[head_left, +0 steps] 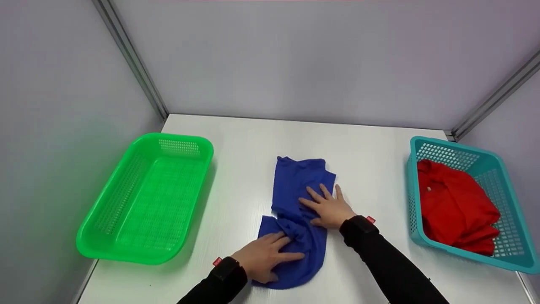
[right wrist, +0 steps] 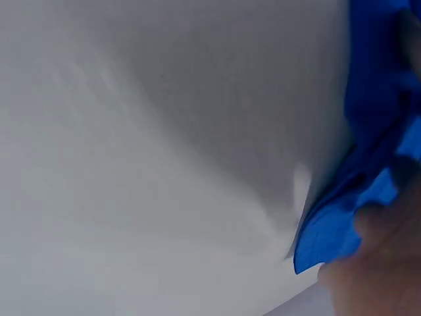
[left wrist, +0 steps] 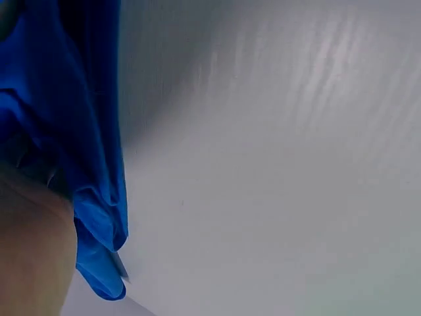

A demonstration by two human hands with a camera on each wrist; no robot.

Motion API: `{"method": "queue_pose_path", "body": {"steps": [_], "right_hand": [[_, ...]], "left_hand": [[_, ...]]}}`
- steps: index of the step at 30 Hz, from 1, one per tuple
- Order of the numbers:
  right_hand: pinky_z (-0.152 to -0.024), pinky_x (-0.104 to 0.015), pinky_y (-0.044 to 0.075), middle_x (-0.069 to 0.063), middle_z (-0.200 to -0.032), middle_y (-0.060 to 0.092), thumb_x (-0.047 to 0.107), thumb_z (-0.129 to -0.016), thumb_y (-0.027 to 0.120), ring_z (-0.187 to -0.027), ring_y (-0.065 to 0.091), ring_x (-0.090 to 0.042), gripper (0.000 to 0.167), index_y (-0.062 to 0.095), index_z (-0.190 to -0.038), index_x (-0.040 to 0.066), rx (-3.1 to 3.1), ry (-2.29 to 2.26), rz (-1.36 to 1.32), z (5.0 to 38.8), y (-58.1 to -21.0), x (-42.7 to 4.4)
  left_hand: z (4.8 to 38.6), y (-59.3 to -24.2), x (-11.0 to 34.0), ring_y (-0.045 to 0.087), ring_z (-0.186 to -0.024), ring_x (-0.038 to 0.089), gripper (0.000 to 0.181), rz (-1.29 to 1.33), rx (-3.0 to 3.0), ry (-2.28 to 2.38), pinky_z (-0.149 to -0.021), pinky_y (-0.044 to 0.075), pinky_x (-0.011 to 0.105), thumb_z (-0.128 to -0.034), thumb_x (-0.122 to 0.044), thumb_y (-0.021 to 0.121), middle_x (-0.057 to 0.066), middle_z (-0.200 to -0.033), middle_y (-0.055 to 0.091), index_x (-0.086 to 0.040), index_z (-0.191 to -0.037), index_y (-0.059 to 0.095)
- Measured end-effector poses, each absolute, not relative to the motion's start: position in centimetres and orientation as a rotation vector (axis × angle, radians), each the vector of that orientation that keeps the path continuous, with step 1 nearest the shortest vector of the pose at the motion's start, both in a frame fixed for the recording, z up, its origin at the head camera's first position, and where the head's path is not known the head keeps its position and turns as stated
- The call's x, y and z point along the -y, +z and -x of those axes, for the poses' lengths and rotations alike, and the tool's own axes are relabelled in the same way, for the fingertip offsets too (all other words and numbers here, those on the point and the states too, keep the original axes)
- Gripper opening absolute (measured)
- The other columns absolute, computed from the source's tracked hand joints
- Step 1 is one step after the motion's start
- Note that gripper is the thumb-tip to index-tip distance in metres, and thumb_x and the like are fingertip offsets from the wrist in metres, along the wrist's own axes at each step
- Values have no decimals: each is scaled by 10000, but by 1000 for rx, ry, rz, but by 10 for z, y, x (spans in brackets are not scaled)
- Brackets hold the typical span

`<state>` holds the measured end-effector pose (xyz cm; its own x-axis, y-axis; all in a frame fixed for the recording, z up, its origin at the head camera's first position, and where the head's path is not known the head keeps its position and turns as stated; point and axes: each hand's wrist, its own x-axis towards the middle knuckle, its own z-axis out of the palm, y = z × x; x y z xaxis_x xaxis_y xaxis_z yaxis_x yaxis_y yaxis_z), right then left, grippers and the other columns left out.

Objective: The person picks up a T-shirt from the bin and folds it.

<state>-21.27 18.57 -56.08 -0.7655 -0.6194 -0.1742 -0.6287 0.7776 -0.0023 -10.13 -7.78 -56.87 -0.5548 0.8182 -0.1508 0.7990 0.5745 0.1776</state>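
Note:
A blue cloth point(head_left: 295, 190), folded and rumpled in its lower half, lies on the white table. The left hand point(head_left: 265, 256) rests on its lower part with fingers spread. Higher up, at the cloth's right side, the right hand point(head_left: 329, 207) lies with spread fingers, one of them at the edge. The left wrist view has the blue cloth point(left wrist: 99, 151) hanging in folds beside part of the left hand point(left wrist: 33, 243). In the right wrist view the right hand point(right wrist: 381, 250) touches the cloth point(right wrist: 329, 230); its fingertips are partly out of frame.
A green basket point(head_left: 154, 202) with nothing in it stands at the left of the table point(head_left: 236, 139). At the right, a teal basket point(head_left: 457, 145) holds a red garment point(head_left: 455, 207). Grey-white panels point(head_left: 303, 59) enclose the table at the back and sides.

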Motion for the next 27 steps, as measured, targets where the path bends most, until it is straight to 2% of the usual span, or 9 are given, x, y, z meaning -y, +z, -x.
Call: {"method": "queue_pose_path", "body": {"steps": [4,10,15,19,23,27], "right_hand": [[-1093,-775,235,-193,-1558,452,358,-921,754,-1402,423,-500,670,509,-1507,145,-3134,114,805,212,-567,-180],[-1098,-740,271,-206,-1488,530,224,-956,700,-1368,480,-465,512,572,-1428,73,-3251,-128,659,206,-567,-179],[-1090,-709,317,-208,-1444,570,145,-943,684,-1336,517,-457,453,600,-1376,40,-3256,-261,730,196,-562,-180],[-1084,-686,347,-199,-1417,594,135,-941,687,-1321,534,-448,441,610,-1363,36,-3247,-296,825,186,-563,-178],[-1079,-670,366,-194,-1388,615,133,-941,698,-1325,532,-440,432,620,-1352,27,-3187,-334,948,172,-570,-176],[-1073,-646,395,-205,-1368,625,126,-934,707,-1317,541,-445,388,648,-1302,17,-3115,-390,1085,155,-581,-178]], "left_hand": [[111,-574,72,324,-1512,276,746,-1276,-2635,90,-1216,289,449,-928,-592,659,40,-1626,375,-423,-1582,341],[133,-577,59,212,-1556,293,724,-1015,-2696,158,-1239,211,499,-939,-639,597,17,-1675,277,-442,-1580,326],[151,-580,48,224,-1547,348,687,-832,-2815,205,-1233,214,524,-946,-614,600,50,-1669,296,-415,-1567,383],[156,-595,39,219,-1540,394,650,-669,-2966,207,-1223,216,560,-968,-633,538,56,-1673,289,-415,-1563,395],[148,-607,27,255,-1517,435,620,-497,-3110,161,-1196,256,594,-1002,-634,463,92,-1666,299,-391,-1569,394],[132,-604,16,349,-1456,480,639,-403,-3170,85,-1126,351,613,-1001,-627,478,153,-1620,368,-329,-1564,428]]}}
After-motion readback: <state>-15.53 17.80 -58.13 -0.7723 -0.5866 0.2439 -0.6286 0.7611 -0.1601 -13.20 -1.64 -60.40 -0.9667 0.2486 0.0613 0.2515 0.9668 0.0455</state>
